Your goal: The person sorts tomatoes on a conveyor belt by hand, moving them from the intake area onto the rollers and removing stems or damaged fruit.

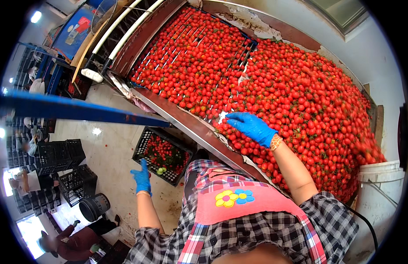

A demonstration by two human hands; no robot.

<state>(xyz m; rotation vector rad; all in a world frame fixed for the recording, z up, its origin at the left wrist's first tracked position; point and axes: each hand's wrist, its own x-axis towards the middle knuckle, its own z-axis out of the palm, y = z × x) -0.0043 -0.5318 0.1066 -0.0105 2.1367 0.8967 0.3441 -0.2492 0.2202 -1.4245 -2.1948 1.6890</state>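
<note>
My right hand (251, 128), in a blue glove, is stretched palm down over cherry tomatoes (309, 102) near the trough's front rim (194, 127). Its fingers are extended; what lies under the palm is hidden. Off to the left, my left hand (141, 178), also gloved in blue, is held beside a black plastic crate (173, 178) with its fingers apart. A small red tomato shows at its edge, and I see no grip on it. The crate holds red tomatoes, dark green bits and a few pale green fruits (161, 170).
Blurred tomatoes tumble beside a white bucket (382, 178) at the right. More spread over a roller bed (194, 59). A blue beam (82, 110) juts in from the left. Black crates (60, 156), a dark bucket (94, 207) and a person in dark red (73, 242) are beyond.
</note>
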